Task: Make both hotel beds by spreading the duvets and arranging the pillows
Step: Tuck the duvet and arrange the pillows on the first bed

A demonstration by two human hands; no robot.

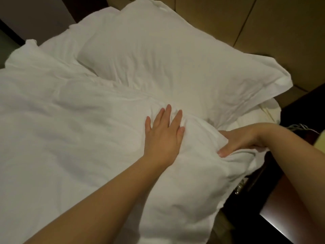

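1. The duvet (70, 129) lies spread over the bed, its top edge bunched up against the near side of the pillow (167, 59). The pillow rests against the headboard (263, 23).
2. From where I stand, the duvet looks soft, light and limp. It creases wherever it is pushed. I'd take it by the hem or corner, not the puffy middle, which would only gather.
3. The left hand (163, 136) lies flat, fingers straight and spread, pressing the duvet down just short of the pillow.
4. The right hand (242, 141) grips the duvet's bunched corner beside the pillow's near end, toward the dark nightstand (260, 205). The thumb is on top and the fingers are tucked into the folds.
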